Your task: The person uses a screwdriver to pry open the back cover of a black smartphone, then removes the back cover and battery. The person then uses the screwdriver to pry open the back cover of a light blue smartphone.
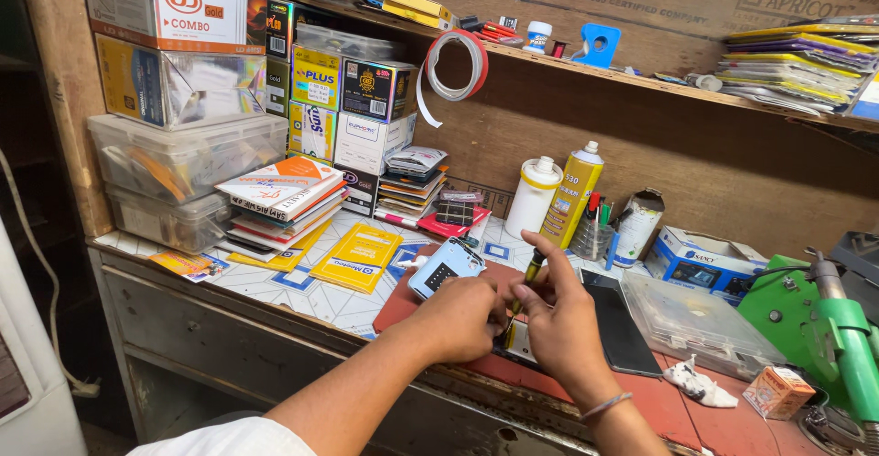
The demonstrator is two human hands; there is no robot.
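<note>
My left hand (pixel 462 319) and my right hand (pixel 560 323) meet over a small flat device (pixel 520 346) lying on a red mat (pixel 678 401) at the bench's front edge. My right hand pinches a slim dark and yellow tool (pixel 528 271), held upright with its tip down at the device. My left hand rests closed against the device's left side; what its fingers grip is hidden. A white phone with a dark panel (pixel 444 267) lies just behind my left hand. A black slab phone (pixel 618 328) lies to the right of my right hand.
A white bottle (pixel 533 196) and a yellow spray can (pixel 569 196) stand behind. Stacked boxes (pixel 352 113) and booklets (pixel 282 201) fill the left. A clear tray (pixel 700 323), a crumpled cloth (pixel 700 385), a small orange box (pixel 776 392) and a green machine (pixel 824 337) sit to the right.
</note>
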